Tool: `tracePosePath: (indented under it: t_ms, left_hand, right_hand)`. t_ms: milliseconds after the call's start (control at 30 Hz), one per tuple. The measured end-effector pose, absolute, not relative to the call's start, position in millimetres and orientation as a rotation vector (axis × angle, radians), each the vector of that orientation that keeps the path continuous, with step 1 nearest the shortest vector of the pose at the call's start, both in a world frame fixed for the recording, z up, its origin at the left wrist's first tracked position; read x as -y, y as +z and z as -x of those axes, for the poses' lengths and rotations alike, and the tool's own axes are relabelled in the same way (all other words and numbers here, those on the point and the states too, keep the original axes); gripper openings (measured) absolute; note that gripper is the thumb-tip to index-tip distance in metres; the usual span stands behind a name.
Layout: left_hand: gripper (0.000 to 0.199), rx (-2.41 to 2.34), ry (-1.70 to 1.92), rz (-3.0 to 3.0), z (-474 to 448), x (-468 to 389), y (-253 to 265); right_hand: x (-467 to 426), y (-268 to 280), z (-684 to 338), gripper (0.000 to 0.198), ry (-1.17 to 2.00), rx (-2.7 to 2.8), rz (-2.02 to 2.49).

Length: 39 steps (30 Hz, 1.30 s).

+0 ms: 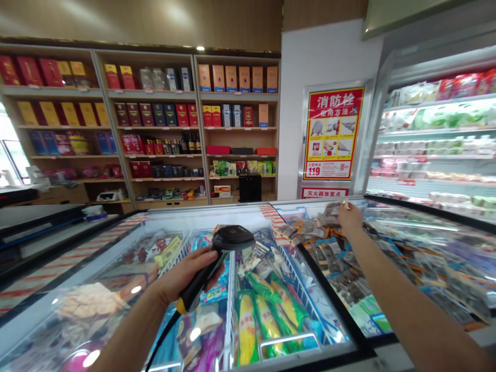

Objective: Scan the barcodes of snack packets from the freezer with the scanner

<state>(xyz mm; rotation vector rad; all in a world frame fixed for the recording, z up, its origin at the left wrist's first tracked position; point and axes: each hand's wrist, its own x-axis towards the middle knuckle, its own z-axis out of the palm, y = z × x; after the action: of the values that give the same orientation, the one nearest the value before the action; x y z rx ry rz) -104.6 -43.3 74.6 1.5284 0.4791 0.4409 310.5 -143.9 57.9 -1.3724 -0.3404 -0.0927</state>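
My left hand [188, 274] is wrapped round the handle of a black barcode scanner [232, 237] with yellow trim. Its cable trails down toward the bottom edge, and its head hangs over the chest freezer's glass. Farther off to the right, my right hand [352, 219] has its fingers pinched at a small packet [332, 208] by the far end of a heaped pile. That pile of small dark packets [337, 253], with orange and blue edges, spreads across the right-hand section of the freezer. The fingertips are partly hidden.
Under the glass, wire baskets [231, 289] hold green-and-yellow corn packs [248, 323] and other frozen goods. A black frame edge [329, 289] divides the sections. Wooden shelves [166, 95] with boxed goods line the back wall. A lit display fridge [437, 134] stands at right, dark equipment [34, 222] at left.
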Motion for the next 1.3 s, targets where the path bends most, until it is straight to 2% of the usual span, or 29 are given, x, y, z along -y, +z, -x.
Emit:
tracePosePath:
  t_ms: [167, 300, 433, 600, 767, 933, 1067, 1200, 1300]
  left_hand:
    - [0.035, -0.549, 0.506, -1.457, 115, 34, 70]
    - [0.034, -0.583, 0.568, -1.406, 129, 24, 66]
    - [0.032, -0.559, 0.571, -1.445, 140, 18, 65]
    - [0.033, -0.638, 0.581, -1.437, 157, 9, 60]
    - [0.036, -0.712, 0.618, -1.390, 174, -1, 54]
    - [0.037, -0.717, 0.594, -1.450, 178, -2, 50]
    - [0.034, -0.664, 0.544, -1.455, 174, 1, 48]
    - [0.032, -0.583, 0.502, -1.470, 160, 11, 51]
    - [0.033, -0.550, 0.509, -1.452, 147, 23, 55]
  right_hand:
    - [172, 66, -326, 0.024, -0.458, 0.267, 1.618]
    - [148, 61, -289, 0.029, -0.682, 0.555, 1.720]
    - [76, 41, -221, 0.026, -0.521, 1.005, 1.830]
    - [-13, 10, -140, 0.035, -0.215, 1.580, 1.965]
    - [-55, -4, -102, 0.037, -0.106, 1.838, 1.996]
    - [-38, -14, -110, 0.036, -0.071, 1.949, 2.004]
    - [6, -16, -135, 0.027, -0.080, 1.914, 1.904]
    - [38, -16, -151, 0.030, -0.112, 1.604, 2.027]
    - [41, -20, -150, 0.044, -0.122, 1.386, 2.143]
